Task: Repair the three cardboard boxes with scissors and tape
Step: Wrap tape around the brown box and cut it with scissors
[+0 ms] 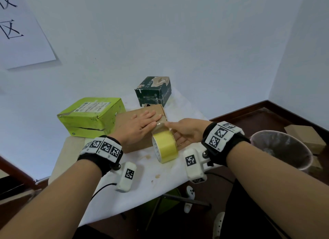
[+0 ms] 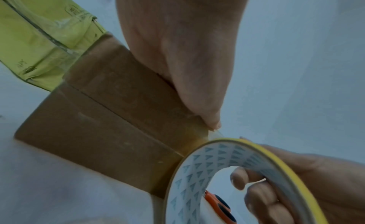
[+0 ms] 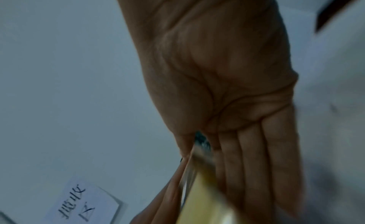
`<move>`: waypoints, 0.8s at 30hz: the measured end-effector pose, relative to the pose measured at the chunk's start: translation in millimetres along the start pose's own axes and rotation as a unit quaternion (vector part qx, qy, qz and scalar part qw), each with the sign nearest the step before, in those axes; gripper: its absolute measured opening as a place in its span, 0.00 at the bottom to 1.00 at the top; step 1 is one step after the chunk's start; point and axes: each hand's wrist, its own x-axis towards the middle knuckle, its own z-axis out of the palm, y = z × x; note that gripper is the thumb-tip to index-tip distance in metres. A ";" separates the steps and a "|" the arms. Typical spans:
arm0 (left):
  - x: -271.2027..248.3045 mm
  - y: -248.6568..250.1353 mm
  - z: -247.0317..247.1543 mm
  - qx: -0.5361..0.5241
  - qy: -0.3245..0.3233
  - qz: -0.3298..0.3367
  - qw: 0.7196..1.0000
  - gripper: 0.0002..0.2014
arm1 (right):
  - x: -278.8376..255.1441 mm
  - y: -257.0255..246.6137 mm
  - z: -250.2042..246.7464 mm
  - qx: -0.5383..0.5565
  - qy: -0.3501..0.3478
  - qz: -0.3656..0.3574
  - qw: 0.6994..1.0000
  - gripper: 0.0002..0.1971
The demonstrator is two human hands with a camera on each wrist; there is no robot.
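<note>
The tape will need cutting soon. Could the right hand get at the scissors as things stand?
Probably not straight away. The right hand holds the tape roll, fingers through its core. The scissors show only in the left wrist view, lying on the table beyond the roll, so it would likely have to let go of the roll first.

green box [image 1: 90, 117] left of brown box [image 1: 137, 130] | dark box [image 1: 153, 92] behind | tape roll [image 1: 165, 146] in front
</note>
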 end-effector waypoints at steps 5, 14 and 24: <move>1.7 -1.4 0.4 -0.011 -0.002 -0.002 1.000 0.23 | 3.8 0.9 -46.3 -0.134 0.229 -0.051 0.963 0.10; 0.0 -5.2 1.3 -0.022 -0.004 0.000 1.000 0.22 | 30.4 18.2 -41.5 -0.508 0.229 -0.021 0.830 0.18; 2.8 -8.1 3.3 -0.027 0.003 0.006 1.000 0.23 | 44.2 18.1 -44.8 -0.474 0.259 -0.011 0.841 0.17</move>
